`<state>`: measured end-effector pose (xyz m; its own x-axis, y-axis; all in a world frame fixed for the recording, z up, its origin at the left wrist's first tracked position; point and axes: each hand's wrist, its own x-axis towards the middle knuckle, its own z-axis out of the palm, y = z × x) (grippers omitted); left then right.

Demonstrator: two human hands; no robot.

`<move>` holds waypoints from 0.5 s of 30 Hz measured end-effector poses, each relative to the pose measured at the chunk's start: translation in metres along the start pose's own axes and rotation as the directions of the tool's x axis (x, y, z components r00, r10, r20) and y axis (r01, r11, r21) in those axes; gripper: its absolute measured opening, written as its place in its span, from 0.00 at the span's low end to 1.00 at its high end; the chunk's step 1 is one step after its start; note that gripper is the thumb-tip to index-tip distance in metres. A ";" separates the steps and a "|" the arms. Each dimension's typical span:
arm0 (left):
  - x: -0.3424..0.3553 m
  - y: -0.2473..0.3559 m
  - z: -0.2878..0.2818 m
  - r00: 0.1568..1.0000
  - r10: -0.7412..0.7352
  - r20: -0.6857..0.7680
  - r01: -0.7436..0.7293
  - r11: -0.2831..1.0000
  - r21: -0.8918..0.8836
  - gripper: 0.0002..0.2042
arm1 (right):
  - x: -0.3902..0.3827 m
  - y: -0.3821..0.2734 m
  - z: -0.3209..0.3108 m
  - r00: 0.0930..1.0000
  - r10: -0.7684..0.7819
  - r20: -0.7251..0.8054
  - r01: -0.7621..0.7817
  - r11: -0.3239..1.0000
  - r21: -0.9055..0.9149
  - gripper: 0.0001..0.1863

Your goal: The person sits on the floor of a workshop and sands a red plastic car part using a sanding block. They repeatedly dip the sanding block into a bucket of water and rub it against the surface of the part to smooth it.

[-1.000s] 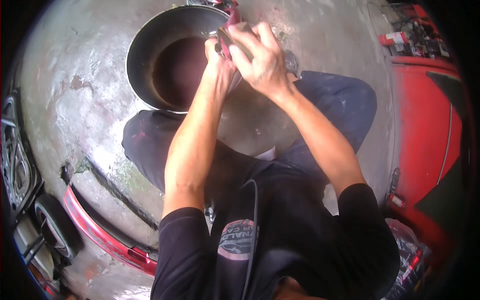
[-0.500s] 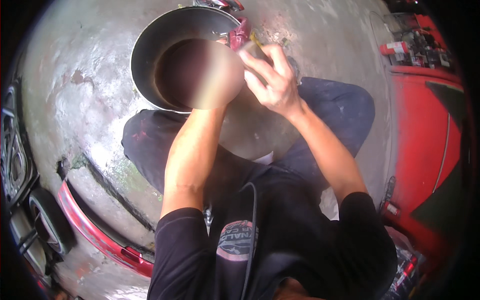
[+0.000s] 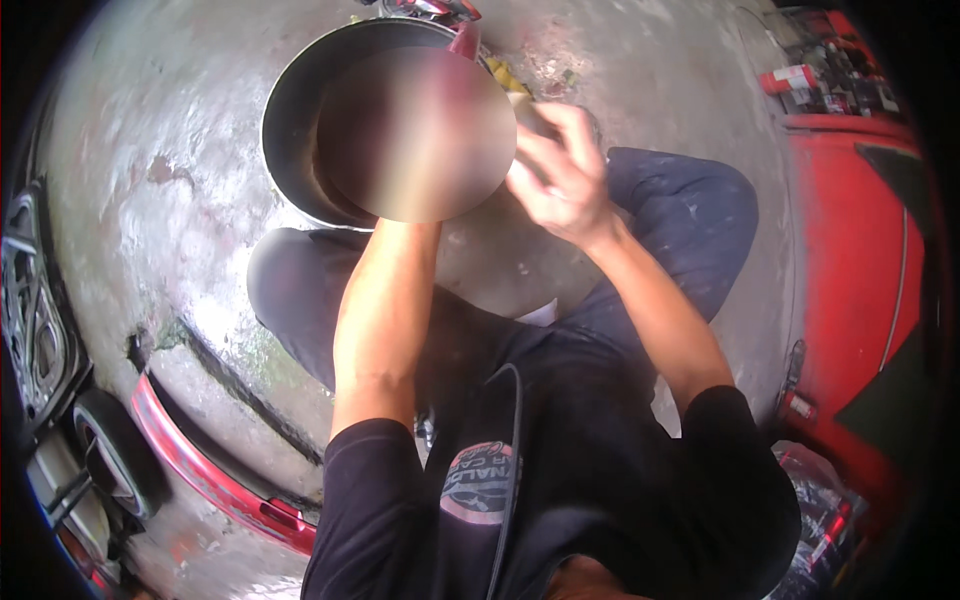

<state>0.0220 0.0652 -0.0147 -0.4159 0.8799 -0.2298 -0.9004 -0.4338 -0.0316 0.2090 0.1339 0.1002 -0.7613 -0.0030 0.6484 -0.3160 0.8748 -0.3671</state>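
Red part [image 3: 465, 42] juts beyond blurred left hand [image 3: 426, 138], grip unclear; right hand [image 3: 564, 178] holds block [image 3: 534, 119].

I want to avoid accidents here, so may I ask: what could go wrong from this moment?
The narrow dark-red piece shows at the rim of the round black basin; if it slips, it might get scratched on the grey concrete floor. Blur hides how it is held.

The person's left knee in dark trousers is close to the basin, so a bump might shift it.

Fingers [image 3: 572, 122] of the right hand [image 3: 568, 185] hold a block [image 3: 532, 116] beside a round dark tub [image 3: 287, 120]; blur hides the left hand.
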 end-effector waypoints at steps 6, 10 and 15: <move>0.003 -0.010 0.004 0.979 0.194 -0.068 -0.185 0.975 0.121 0.20 | 0.069 0.013 0.046 1.000 -0.005 0.023 0.004 0.999 0.034 0.17; 0.001 -0.018 -0.003 0.948 0.257 -0.189 -0.221 0.956 0.193 0.20 | 0.023 0.010 0.027 0.999 -0.033 0.028 0.032 0.998 0.057 0.19; 0.003 -0.020 -0.015 0.945 0.328 -0.005 -0.311 0.900 0.306 0.21 | 0.052 0.027 0.034 0.993 0.113 0.043 -0.114 0.993 0.024 0.19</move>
<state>0.0401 0.0738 -0.0294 -0.6879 0.6876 -0.2323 -0.7197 -0.6049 0.3407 0.1420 0.1411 0.1010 -0.8159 0.0753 0.5733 -0.2407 0.8573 -0.4551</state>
